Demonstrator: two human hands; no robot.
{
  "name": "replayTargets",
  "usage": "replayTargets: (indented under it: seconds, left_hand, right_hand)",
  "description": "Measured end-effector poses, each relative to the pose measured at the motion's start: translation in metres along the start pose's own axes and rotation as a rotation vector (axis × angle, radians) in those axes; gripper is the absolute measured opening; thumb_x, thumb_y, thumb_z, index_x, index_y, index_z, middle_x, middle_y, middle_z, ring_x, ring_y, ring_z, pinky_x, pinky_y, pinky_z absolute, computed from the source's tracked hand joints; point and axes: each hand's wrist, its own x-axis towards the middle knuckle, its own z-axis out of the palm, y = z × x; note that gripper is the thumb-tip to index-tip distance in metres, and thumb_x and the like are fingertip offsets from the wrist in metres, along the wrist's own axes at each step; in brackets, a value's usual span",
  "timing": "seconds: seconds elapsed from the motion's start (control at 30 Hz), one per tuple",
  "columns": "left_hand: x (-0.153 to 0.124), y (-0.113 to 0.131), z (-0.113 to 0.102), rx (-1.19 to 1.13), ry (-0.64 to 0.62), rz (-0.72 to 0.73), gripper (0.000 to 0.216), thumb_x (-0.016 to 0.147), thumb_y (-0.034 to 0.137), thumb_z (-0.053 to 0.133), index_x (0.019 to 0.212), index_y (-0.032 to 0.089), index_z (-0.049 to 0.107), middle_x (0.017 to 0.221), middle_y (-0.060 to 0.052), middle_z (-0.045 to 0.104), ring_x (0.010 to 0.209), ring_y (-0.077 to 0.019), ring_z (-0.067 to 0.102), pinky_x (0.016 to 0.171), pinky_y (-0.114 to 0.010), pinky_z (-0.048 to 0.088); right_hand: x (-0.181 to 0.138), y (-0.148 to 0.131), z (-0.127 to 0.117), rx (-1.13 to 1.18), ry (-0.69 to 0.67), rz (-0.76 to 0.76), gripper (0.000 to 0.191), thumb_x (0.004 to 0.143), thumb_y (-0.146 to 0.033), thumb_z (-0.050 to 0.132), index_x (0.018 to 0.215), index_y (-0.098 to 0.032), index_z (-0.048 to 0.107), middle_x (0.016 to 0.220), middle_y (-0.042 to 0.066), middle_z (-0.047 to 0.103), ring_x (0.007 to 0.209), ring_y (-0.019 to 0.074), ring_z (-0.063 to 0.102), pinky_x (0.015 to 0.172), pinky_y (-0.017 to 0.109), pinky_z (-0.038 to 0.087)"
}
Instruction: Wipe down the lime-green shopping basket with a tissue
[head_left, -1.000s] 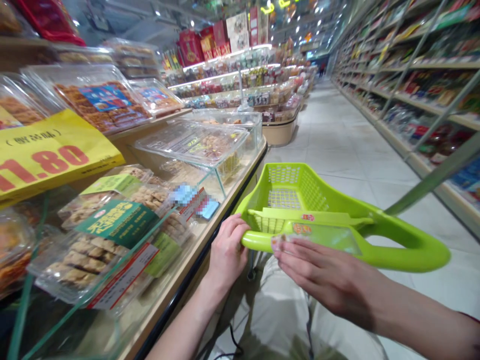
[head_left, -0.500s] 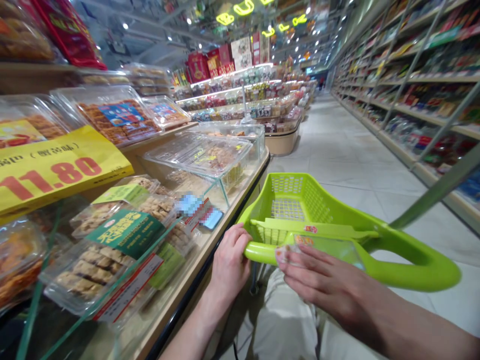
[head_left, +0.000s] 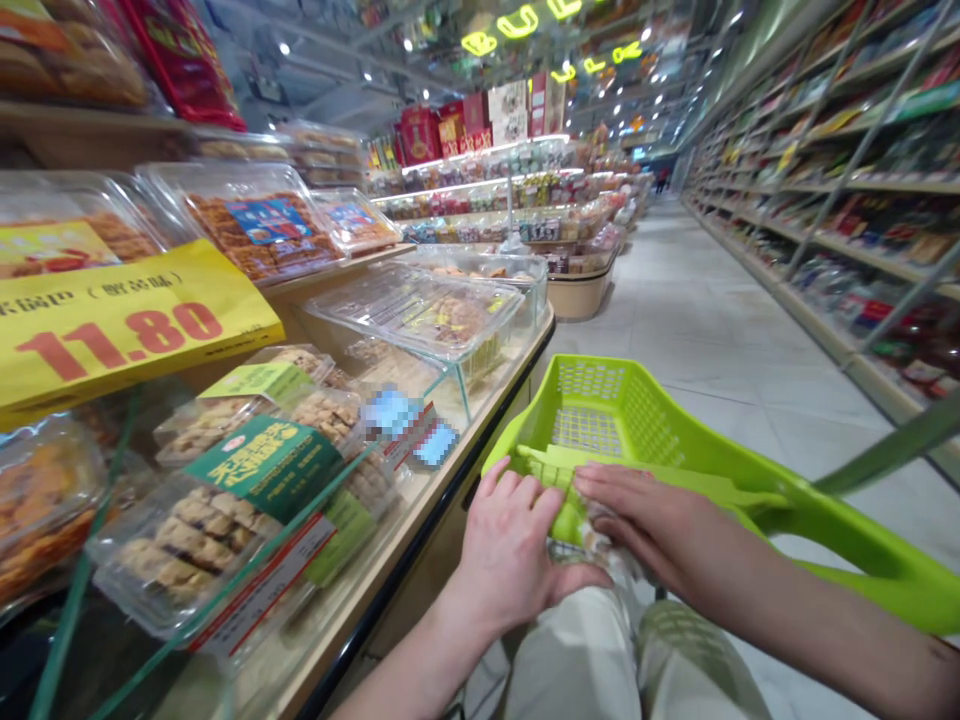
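Note:
A bright green shopping cart (head_left: 667, 420) with a mesh basket faces away from me. My left hand (head_left: 517, 530) lies over the left end of its handle (head_left: 568, 522), fingers hooked across the bar and thumb stretched out below. Close beside it, my right hand (head_left: 645, 505) presses a crumpled whitish wipe (head_left: 600, 540) against the handle. Its fingers lie together over the wipe, hiding much of it. What the wipe is made of is unclear. The right forearm covers part of the green handle frame.
On the left, a display counter holds a clear box of cookies (head_left: 217, 510), a yellow price sign (head_left: 135, 330) and lidded trays (head_left: 427, 310). The counter's dark edge (head_left: 420, 530) runs close to the cart. Stocked shelves (head_left: 862, 200) line the right side of the tiled aisle (head_left: 697, 320).
My left hand has slid right along the handle, its thumb now stretched out. My right hand has tilted with the wipe, fingers now nearer the left hand. The cart has shifted slightly in view.

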Motion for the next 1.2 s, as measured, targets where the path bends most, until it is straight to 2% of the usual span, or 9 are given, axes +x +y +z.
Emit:
replayTargets:
  seconds: [0.23,0.3,0.4,0.47,0.57,0.67,0.77,0.97,1.2]
  left_hand:
    - [0.008,0.002,0.007,0.016,0.156,-0.030,0.063,0.062,0.080,0.072,0.082,0.020,0.062,0.072,0.000,0.059,0.075,-0.0198,0.056,0.080,-0.040,0.047]
    - [0.008,0.002,0.009,-0.008,0.159,-0.051,0.058,0.065,0.076,0.073,0.079,0.021,0.061,0.072,0.000,0.059,0.074,-0.0197,0.056,0.079,-0.040,0.046]
    - [0.007,0.000,0.012,-0.059,0.143,-0.080,0.035,0.072,0.054,0.074,0.078,0.022,0.060,0.072,-0.001,0.060,0.073,-0.0194,0.055,0.078,-0.039,0.045]
    - [0.006,-0.002,0.013,-0.086,0.132,-0.096,0.026,0.071,0.042,0.073,0.077,0.022,0.058,0.073,-0.001,0.060,0.073,-0.0192,0.054,0.078,-0.039,0.045]
    - [0.005,-0.006,0.015,-0.109,0.126,-0.084,0.025,0.069,0.039,0.073,0.076,0.022,0.055,0.075,-0.001,0.061,0.074,-0.0189,0.053,0.080,-0.039,0.046]
    - [0.005,-0.008,0.016,-0.118,0.150,-0.059,0.028,0.069,0.042,0.073,0.078,0.022,0.055,0.075,-0.001,0.060,0.074,-0.0183,0.054,0.084,-0.039,0.046]
    - [0.005,-0.008,0.019,-0.131,0.172,-0.065,0.033,0.072,0.049,0.072,0.078,0.022,0.055,0.073,0.000,0.059,0.073,-0.0178,0.055,0.085,-0.039,0.046]
    - [0.004,-0.009,0.019,-0.127,0.173,-0.088,0.063,0.063,0.077,0.075,0.089,0.022,0.061,0.078,0.000,0.064,0.078,-0.0202,0.060,0.088,-0.041,0.045]
    - [0.008,-0.009,0.013,-0.101,0.133,-0.135,0.065,0.055,0.081,0.076,0.077,0.022,0.059,0.076,-0.001,0.064,0.075,-0.0206,0.058,0.078,-0.040,0.046]
  right_hand:
    - [0.033,0.002,0.007,-0.071,-0.157,0.266,0.023,0.098,-0.026,0.051,0.089,-0.020,0.072,0.083,0.004,0.077,0.070,0.0181,0.075,0.062,0.027,0.061]
    - [0.027,-0.003,0.007,-0.105,-0.100,0.181,0.021,0.097,-0.026,0.052,0.095,-0.020,0.073,0.093,0.006,0.079,0.079,0.0194,0.076,0.067,0.028,0.062]
    - [0.007,-0.012,0.006,-0.146,0.047,-0.030,0.026,0.097,-0.023,0.051,0.112,-0.019,0.071,0.114,0.009,0.077,0.100,0.0215,0.075,0.082,0.030,0.064]
    - [-0.008,-0.017,0.007,-0.157,0.074,-0.124,0.034,0.096,-0.021,0.052,0.126,-0.019,0.066,0.125,0.008,0.072,0.110,0.0212,0.072,0.089,0.029,0.062]
    - [-0.019,-0.018,0.009,-0.166,0.092,-0.188,0.046,0.096,-0.020,0.052,0.142,-0.023,0.056,0.129,0.004,0.071,0.114,0.0188,0.070,0.092,0.024,0.060]
    - [-0.013,-0.014,0.010,-0.194,0.107,-0.159,0.043,0.098,-0.026,0.052,0.140,-0.021,0.058,0.127,0.005,0.072,0.112,0.0191,0.071,0.089,0.023,0.062]
    - [0.004,-0.007,0.011,-0.224,0.096,-0.102,0.032,0.100,-0.030,0.049,0.124,-0.020,0.066,0.123,0.007,0.074,0.107,0.0212,0.073,0.083,0.027,0.064]
    - [0.023,0.013,0.021,-0.137,-0.002,0.165,0.030,0.103,-0.032,0.041,0.098,-0.023,0.069,0.092,0.006,0.079,0.075,0.0200,0.076,0.064,0.031,0.065]
    - [0.004,0.013,0.018,-0.192,0.065,0.222,0.039,0.104,-0.043,0.037,0.103,-0.021,0.069,0.100,0.008,0.079,0.078,0.0221,0.077,0.064,0.033,0.064]
